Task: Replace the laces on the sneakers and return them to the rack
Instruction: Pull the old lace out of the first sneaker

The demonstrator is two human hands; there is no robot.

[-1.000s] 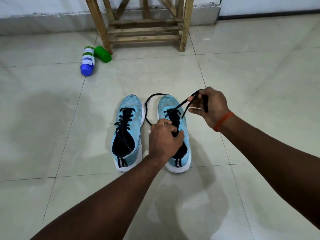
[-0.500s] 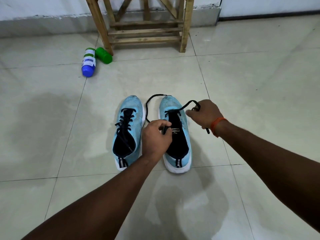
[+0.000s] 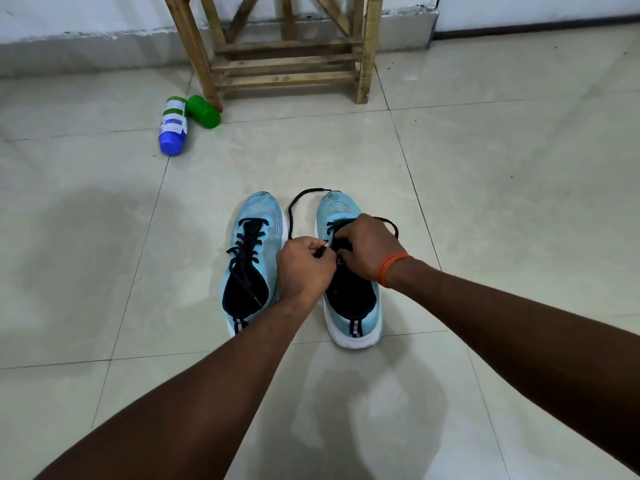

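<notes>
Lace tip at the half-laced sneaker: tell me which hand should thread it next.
Left. The left hand pinches the lace tip right beside the eyelets, while the right hand holds the sneaker, apparently steadying it.

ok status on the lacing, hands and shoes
Left hand pinches black lace tip, right hand grips it over right-side sneaker. Left-side sneaker laced. Nothing blocking the hands.

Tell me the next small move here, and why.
Probably feed the lace end pinched by the left hand into the next free eyelet of the half-laced sneaker; the right hand is curled over its eyelets, and the other sneaker looks laced already.
</notes>
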